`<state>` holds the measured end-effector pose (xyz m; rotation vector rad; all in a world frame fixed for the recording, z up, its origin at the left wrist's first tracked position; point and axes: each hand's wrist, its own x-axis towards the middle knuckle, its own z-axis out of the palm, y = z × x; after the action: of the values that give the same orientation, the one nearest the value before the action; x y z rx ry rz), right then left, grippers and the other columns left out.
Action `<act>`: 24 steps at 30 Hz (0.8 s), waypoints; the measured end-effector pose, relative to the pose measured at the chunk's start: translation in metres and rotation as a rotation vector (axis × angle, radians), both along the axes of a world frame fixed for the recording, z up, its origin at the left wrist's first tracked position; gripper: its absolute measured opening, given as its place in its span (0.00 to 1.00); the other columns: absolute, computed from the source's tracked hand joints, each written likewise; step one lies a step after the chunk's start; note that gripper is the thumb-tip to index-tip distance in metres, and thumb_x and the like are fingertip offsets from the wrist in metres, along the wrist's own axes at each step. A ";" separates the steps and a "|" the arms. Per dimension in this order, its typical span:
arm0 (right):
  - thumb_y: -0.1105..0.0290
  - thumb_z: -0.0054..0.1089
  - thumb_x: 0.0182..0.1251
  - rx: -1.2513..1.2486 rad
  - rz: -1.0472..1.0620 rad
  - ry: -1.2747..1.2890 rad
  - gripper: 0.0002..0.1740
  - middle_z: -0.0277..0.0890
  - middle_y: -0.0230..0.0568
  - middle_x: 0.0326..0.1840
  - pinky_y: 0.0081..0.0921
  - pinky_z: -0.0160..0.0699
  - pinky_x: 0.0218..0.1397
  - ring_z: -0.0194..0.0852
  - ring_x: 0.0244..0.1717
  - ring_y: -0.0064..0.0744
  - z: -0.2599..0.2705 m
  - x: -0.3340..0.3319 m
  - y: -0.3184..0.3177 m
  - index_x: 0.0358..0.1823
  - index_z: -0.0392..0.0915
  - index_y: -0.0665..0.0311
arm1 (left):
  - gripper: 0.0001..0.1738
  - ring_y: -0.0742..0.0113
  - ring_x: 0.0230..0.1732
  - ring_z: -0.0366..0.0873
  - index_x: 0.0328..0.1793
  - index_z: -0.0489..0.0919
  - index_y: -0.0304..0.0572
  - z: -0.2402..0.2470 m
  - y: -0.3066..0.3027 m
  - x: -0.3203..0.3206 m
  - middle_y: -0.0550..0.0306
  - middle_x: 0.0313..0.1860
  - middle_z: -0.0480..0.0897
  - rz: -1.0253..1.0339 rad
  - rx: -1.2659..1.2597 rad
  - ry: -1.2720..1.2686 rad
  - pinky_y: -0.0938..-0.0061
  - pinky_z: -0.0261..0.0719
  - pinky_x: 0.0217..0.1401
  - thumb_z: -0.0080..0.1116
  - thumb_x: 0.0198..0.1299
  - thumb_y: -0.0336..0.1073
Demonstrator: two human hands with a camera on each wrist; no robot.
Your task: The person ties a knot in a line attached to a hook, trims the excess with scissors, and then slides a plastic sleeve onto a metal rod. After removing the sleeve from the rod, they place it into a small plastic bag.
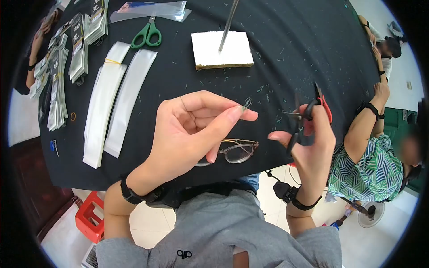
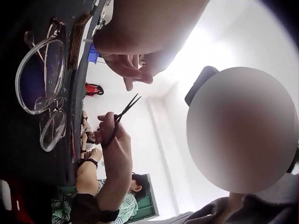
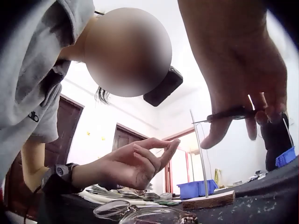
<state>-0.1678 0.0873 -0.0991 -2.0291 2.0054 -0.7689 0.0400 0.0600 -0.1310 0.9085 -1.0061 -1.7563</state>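
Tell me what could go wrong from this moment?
The small metal piece is pinched only by fingertips of the left hand; it may slip and vanish among scraps on the table. The snips in the right hand point toward those fingertips; a nick seems possible. The glasses lie at the table edge below the hands and might be knocked off.

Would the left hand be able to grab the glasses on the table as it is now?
Probably yes. The glasses lie just under the left hand with nothing between, so the way looks free. But thumb and forefinger pinch a tiny piece, leaving only the other fingers spare.
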 end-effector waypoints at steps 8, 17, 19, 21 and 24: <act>0.61 0.80 0.37 0.071 0.133 -0.092 0.30 0.66 0.43 0.26 0.35 0.68 0.29 0.70 0.27 0.45 -0.016 0.015 0.005 0.30 0.66 0.68 | 0.06 0.84 0.14 0.72 0.42 0.80 0.29 -0.002 0.008 -0.002 0.43 0.39 0.85 0.003 -0.140 -0.089 0.90 0.68 0.14 0.56 0.63 0.26; 0.65 0.80 0.37 0.038 0.091 0.052 0.28 0.70 0.40 0.26 0.24 0.73 0.34 0.72 0.28 0.30 -0.010 0.018 0.006 0.31 0.69 0.69 | 0.06 0.84 0.17 0.73 0.42 0.81 0.29 0.001 0.012 -0.003 0.47 0.38 0.86 0.055 -0.223 -0.206 0.89 0.69 0.15 0.57 0.61 0.24; 0.66 0.81 0.36 0.004 0.113 0.113 0.28 0.69 0.40 0.25 0.23 0.71 0.31 0.70 0.26 0.30 -0.012 0.014 0.007 0.31 0.68 0.69 | 0.06 0.84 0.17 0.73 0.42 0.82 0.29 0.001 0.012 -0.004 0.47 0.38 0.86 0.061 -0.230 -0.206 0.89 0.69 0.15 0.57 0.61 0.24; 0.66 0.81 0.36 0.001 0.106 0.104 0.27 0.67 0.39 0.24 0.22 0.69 0.29 0.68 0.24 0.29 -0.011 0.015 0.008 0.30 0.68 0.69 | 0.06 0.84 0.17 0.74 0.42 0.82 0.29 0.000 0.012 -0.003 0.47 0.38 0.86 0.067 -0.237 -0.206 0.89 0.70 0.15 0.57 0.61 0.24; 0.67 0.81 0.35 -0.007 0.094 0.101 0.27 0.65 0.38 0.21 0.20 0.66 0.26 0.65 0.22 0.27 -0.009 0.015 0.009 0.28 0.67 0.69 | 0.06 0.83 0.17 0.74 0.41 0.82 0.29 0.001 0.012 -0.002 0.46 0.38 0.86 0.055 -0.229 -0.246 0.88 0.70 0.15 0.57 0.61 0.23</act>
<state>-0.1529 0.0959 -0.1083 -2.1897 1.9451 -0.6676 0.0375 0.0718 -0.1300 1.0103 -1.2991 -1.4721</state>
